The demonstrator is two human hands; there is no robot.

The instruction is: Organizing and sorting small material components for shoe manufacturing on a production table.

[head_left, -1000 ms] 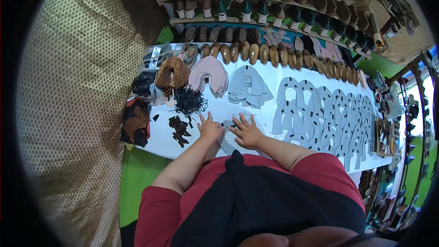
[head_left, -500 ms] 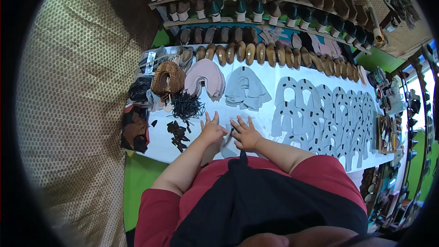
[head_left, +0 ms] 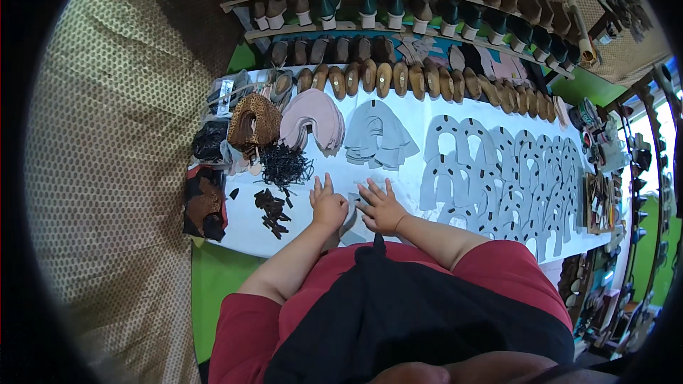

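Observation:
A grey shoe-upper piece [head_left: 351,226] lies on the white table in front of me, partly covered by my hands. At its left edge, my left hand [head_left: 329,210] has the index finger curled in against the thumb, with the other fingers stretched up. Whatever that pinch may hold is hidden. My right hand [head_left: 383,212] rests at the piece's right side, fingers spread and holding nothing. Left of my left hand are a loose pile of short black strips [head_left: 272,213] and, beyond it, a tangled heap of thin black strips [head_left: 286,165].
Farther back sit stacks of arched pieces: leopard-print [head_left: 254,122], pink [head_left: 313,117] and grey [head_left: 379,139]. Rows of grey pieces with black marks [head_left: 501,178] cover the right side. Brown shoe lasts [head_left: 384,80] line the back, below shoe shelves [head_left: 398,28].
My left hand has drawn slightly left, away from my right hand, and its index finger has curled in. The right hand stays almost still. The view has shifted slightly.

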